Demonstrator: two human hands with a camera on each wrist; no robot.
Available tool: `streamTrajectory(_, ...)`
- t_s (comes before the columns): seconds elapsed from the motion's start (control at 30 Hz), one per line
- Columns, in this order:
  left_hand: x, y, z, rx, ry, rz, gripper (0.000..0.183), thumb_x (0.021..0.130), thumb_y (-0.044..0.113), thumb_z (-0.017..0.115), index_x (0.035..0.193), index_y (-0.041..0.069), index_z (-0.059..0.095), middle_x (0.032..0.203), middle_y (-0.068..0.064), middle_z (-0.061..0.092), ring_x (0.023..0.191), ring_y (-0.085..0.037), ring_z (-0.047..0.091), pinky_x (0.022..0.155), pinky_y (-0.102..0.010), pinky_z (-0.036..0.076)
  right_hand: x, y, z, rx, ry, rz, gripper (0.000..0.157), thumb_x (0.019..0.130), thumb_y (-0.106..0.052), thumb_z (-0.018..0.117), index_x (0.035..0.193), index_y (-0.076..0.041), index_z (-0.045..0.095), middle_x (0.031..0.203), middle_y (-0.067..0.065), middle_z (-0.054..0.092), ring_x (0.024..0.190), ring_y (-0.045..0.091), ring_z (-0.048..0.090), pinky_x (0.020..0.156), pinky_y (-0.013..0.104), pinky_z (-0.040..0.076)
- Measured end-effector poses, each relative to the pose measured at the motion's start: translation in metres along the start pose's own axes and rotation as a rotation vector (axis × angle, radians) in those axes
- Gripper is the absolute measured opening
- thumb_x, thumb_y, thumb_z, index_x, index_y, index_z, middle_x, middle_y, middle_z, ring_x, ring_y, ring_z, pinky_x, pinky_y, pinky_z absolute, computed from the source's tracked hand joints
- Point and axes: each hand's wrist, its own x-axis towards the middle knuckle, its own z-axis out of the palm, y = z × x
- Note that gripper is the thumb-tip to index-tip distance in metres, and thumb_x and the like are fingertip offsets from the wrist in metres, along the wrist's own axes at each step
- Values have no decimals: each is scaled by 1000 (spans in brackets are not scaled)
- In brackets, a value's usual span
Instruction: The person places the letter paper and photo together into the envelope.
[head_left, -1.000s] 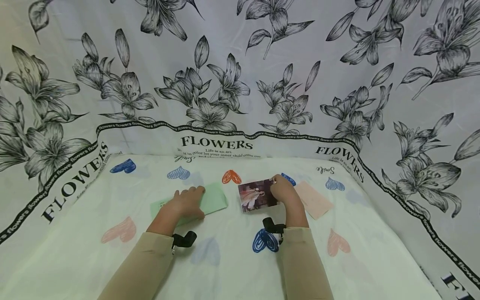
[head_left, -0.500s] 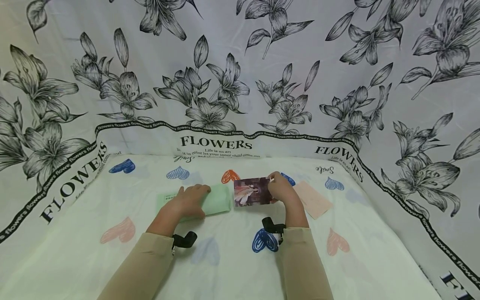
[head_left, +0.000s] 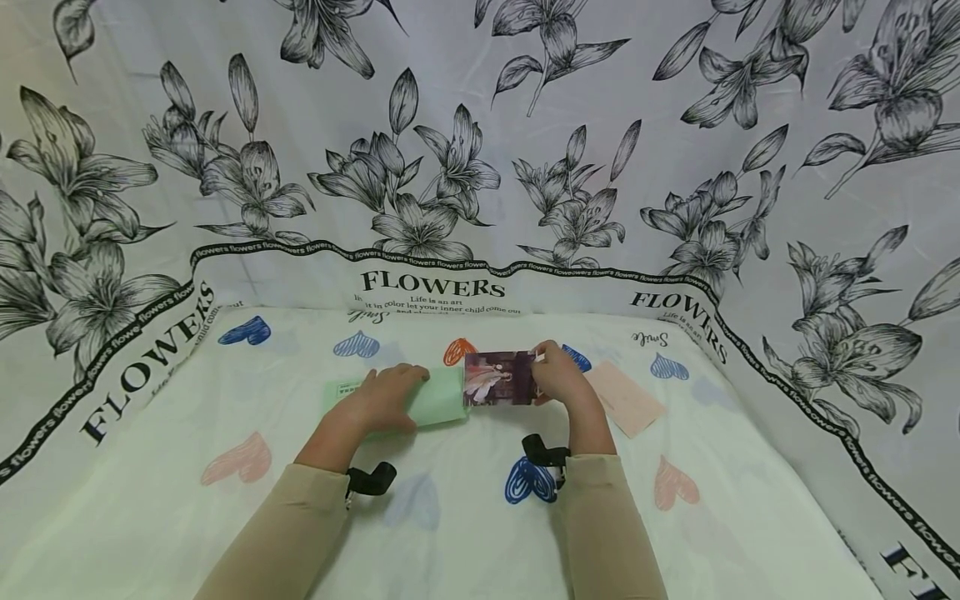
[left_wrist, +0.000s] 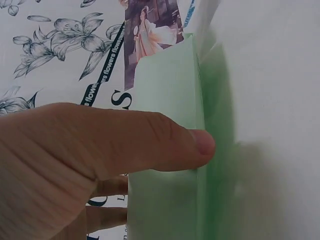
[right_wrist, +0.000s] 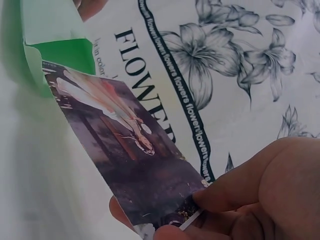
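Pale green paper forms the envelope [head_left: 441, 398], lying on the heart-printed cloth [head_left: 480, 525] with its mouth [right_wrist: 70, 54] turned toward the photo card [head_left: 498, 377]. The left hand [head_left: 384, 400] grips it across its width, thumb on the near edge and fingers at the far one; that squeeze probably bows the paper — in the right wrist view the mouth gapes, showing darker green inside. The right hand [head_left: 561, 375] has its fingers clamped on the card's right end, likely so the left end is free to line up with the opening. That left end is right at the mouth; whether it has passed the lip [right_wrist: 34, 57], I cannot tell.

Nothing lies between card and envelope, so the lip seems the only likely snag. A pink paper [head_left: 624, 400] lies just beside the right wrist, well apart from the envelope — out of the way. Black wrist cameras [head_left: 372, 479] sit by the cuffs of both tan sleeves [head_left: 281, 533], and flower-printed fabric [head_left: 510, 242] hangs behind.
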Motion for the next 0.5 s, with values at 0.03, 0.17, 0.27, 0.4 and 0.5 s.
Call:
streamTrajectory(0.03, 0, 1, 0, 0, 4, 0, 81, 73, 16, 89, 144, 5, 51, 147, -20, 50, 140, -41, 42, 114, -72, 22, 0, 0, 0, -6, -2, 1, 42, 103, -9, 42, 144, 1, 40, 125, 27, 57, 74, 28, 64, 60, 36, 60)
streamTrajectory(0.17, 1, 3, 0, 3, 20, 4, 83, 72, 17, 90, 144, 4, 51, 147, -21, 50, 139, -41, 43, 114, -71, 23, 0, 0, 0, -14, -8, 1, 41, 104, -9, 44, 143, 1, 42, 127, 27, 58, 80, 31, 66, 59, 36, 60)
streamTrajectory(0.27, 1, 5, -1, 5, 30, 9, 83, 72, 18, 91, 144, 3, 51, 147, -22, 50, 138, -43, 43, 114, -71, 25, 0, 0, 0, -31, -17, 0, 40, 104, -11, 46, 142, 0, 45, 129, 27, 59, 80, 30, 66, 59, 37, 61)
streamTrajectory(0.4, 1, 6, -1, 13, 35, 4, 84, 73, 19, 91, 144, 2, 51, 147, -22, 49, 138, -43, 43, 113, -70, 26, 0, 0, 0, -76, -29, -6, 39, 105, -13, 47, 142, 0, 48, 130, 27, 60, 74, 27, 67, 58, 36, 60)
streamTrajectory(0.5, 2, 5, 0, 28, 48, 15, 84, 72, 19, 92, 143, 3, 51, 146, -22, 50, 138, -42, 43, 113, -71, 26, 0, 1, 0, -116, -32, -15, 40, 106, -14, 48, 143, 1, 50, 132, 27, 60, 67, 26, 66, 58, 35, 60)
